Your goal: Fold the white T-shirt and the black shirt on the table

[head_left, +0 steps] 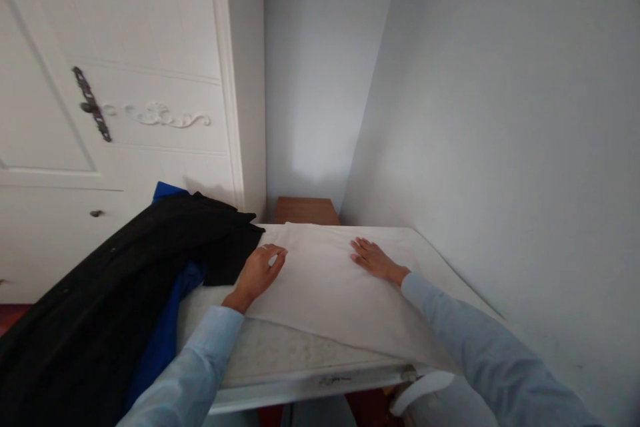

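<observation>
Across a white table (pixel 280 350), white cloth (pixel 320 290) lies already spread nearly flat, faint creases remaining. The right hand (pixel 374 259) rests open on it; the left hand (pixel 257 273) curls loosely, any grip unclear.

The cloth (pixel 320 287) at centre is plain white, the surface (pixel 280 350) mottled off-white. At lower left, the garment (pixel 120 260) is black, the fabric (pixel 163 320) blue. The wall (pixel 490 113), upper right, is pale grey.

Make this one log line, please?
left hand: at edge of white cloth; right hand: flat on white cloth; black garment: partly on table
</observation>
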{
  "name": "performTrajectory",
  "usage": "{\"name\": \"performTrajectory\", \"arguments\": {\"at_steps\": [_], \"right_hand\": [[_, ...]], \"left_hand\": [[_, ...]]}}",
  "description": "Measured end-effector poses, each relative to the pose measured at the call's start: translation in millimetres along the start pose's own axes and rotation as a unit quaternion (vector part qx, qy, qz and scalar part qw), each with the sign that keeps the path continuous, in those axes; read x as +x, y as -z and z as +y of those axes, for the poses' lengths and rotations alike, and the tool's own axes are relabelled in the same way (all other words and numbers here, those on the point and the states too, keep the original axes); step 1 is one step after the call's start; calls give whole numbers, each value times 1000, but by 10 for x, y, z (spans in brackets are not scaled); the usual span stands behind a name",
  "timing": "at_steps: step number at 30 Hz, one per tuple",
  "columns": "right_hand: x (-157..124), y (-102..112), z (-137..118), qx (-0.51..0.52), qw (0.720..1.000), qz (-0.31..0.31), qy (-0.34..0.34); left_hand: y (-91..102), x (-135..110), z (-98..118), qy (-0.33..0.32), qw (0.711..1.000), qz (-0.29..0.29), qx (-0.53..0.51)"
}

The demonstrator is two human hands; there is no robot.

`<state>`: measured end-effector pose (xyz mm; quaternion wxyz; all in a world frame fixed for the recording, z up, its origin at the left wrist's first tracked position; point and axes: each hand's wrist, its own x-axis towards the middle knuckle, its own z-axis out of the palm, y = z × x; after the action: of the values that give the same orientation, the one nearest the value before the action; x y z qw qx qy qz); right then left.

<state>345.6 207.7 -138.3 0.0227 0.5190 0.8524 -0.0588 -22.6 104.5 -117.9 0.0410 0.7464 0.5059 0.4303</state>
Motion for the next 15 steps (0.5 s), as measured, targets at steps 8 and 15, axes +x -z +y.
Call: {"name": "performTrajectory", "arguments": {"at_steps": [8, 15], "right_hand": [[-575, 239, 288, -50, 978, -74, -188], [-635, 521, 367, -62, 963, -123, -231]], "left_hand": [[-144, -26, 748, -16, 974, -226, -6], [-585, -150, 1267, -47, 940, -334, 56]]}}
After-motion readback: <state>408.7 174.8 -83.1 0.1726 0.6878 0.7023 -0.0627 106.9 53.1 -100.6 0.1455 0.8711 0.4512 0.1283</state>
